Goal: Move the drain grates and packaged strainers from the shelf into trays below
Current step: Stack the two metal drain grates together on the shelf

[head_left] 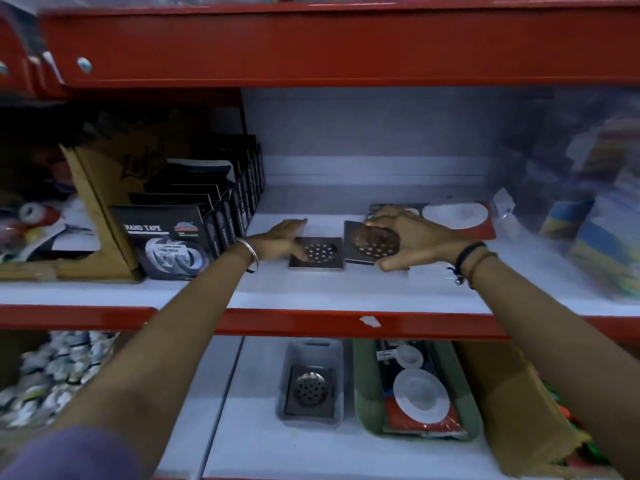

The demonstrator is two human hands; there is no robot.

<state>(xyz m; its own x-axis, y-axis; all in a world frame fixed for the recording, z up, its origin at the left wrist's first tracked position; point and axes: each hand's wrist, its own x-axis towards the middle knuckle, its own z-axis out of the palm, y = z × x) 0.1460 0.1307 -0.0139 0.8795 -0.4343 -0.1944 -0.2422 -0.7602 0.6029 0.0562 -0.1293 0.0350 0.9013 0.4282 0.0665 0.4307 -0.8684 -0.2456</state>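
Note:
Two square metal drain grates lie side by side on the white shelf [311,289]. My left hand [282,239] rests its fingers on the left grate [320,254]. My right hand [412,239] grips the right grate [372,242] by its edges and tilts it up. Behind my right hand lies a packaged strainer [460,218] with a white disc on a red card. On the shelf below, a clear tray [341,375] holds one grate [310,389]. A green tray [363,386] beside it holds packaged strainers [420,396].
Black nano tape boxes [173,237] in a cardboard display stand left of the grates. Clear bags of coloured goods [595,209] fill the right end. The red shelf lip [346,323] runs across the front. A cardboard box [512,403] sits right of the green tray.

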